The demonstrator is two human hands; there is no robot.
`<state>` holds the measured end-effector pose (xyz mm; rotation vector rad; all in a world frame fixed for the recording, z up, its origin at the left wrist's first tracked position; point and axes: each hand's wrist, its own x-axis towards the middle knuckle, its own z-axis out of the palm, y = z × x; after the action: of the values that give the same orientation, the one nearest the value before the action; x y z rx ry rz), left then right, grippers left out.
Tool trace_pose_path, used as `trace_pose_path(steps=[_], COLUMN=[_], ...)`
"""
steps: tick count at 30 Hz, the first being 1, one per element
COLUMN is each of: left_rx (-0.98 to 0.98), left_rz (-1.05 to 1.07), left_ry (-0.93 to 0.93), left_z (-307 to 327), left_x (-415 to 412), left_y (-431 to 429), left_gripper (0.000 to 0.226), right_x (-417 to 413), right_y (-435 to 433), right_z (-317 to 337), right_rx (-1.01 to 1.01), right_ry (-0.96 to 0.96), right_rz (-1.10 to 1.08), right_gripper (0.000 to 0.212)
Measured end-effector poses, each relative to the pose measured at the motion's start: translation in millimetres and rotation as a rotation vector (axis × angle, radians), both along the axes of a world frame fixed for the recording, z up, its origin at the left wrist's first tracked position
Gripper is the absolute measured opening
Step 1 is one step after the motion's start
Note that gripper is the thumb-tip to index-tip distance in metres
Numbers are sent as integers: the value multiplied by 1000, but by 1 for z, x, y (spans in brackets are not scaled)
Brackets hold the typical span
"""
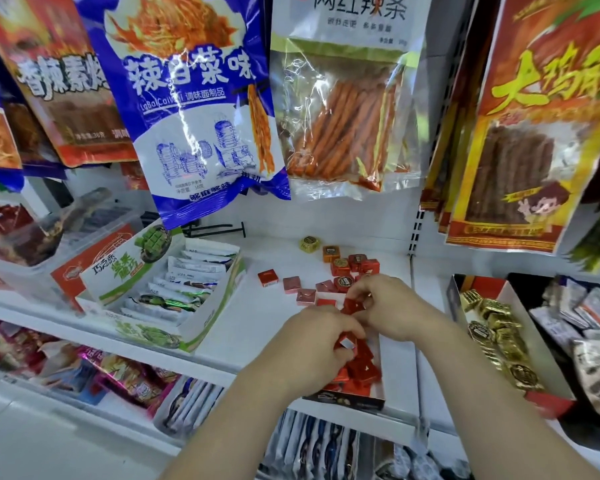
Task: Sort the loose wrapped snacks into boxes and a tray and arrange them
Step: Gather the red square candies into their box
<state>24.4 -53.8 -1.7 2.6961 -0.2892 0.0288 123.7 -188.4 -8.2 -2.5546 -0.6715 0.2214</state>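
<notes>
The left hand (312, 344) and the right hand (387, 306) meet over the small box (343, 400) at the front of the shelf (257, 323). The right grip is a tight pinch on one red snack (355, 305). The left grip is curled round a second red snack (346, 342), just above the red pile (361, 370) lying in the box. I cannot tell if more snacks hide under the left palm.

The job right now looks like laying red ones into the box in neat rows. To do it well, put each square down flat, with its side touching the one next to it, so no gaps are left. Press softly, because the shiny wrap can dent. Put one down before picking up more, or they may slip and tumble off the shelf edge.

Many loose snacks (340, 275) wait on the shelf behind the hands. Most are red. The gold snack (309, 244) and the orange snack (331, 253) sit at the back, and they should not go in with the reds. The gold one likely belongs in the gold box (492, 327) to the right. The green box (174, 296) on the left holds other packs, so leave it alone.
</notes>
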Motion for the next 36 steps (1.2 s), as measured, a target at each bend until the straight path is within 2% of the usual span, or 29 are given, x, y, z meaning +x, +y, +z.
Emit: trace_pose_path(steps=[6,12,17,21,23,25,27,29,30,33,36], left_rx=[-57,-48,-145,-153,-181,-266,-360,-323,-253,-74,-109], left_rz=[4,42,88,77,61,113,269,398,415,360,280], left_ry=[35,44,80,101,126,61,-96,-204,-196,-11,97], left_z=[2,8,8,1,-1,0,2,-3,-9,-33,-38], left_x=[-1,0,5,8,10,15,23,31,35,46,54], left_y=[1,10,16,10,8,15,31,48,55,62,61], left_gripper=[27,26,13,27,25,17,10,21,31,61,71], right_x=[2,3,4,3,8,17,27,33,35,45,54], right_y=[-4,-9,-13,-11,-10,-7,-2,7,13,29,39], right_z=[-2,1,4,5,3,4,8,12,13,4,-8], right_rx=[-63,-50,4,55,81,94,118,132,117,-11,-146], right_ry=[-59,10,29,44,82,80,19,-59,-83,-85,-65], right_rz=[-19,-27,-29,11,13,-24,-70,-58,-27,107,170], right_gripper=[27,24,24,17,15,16,18,16,18,34,51])
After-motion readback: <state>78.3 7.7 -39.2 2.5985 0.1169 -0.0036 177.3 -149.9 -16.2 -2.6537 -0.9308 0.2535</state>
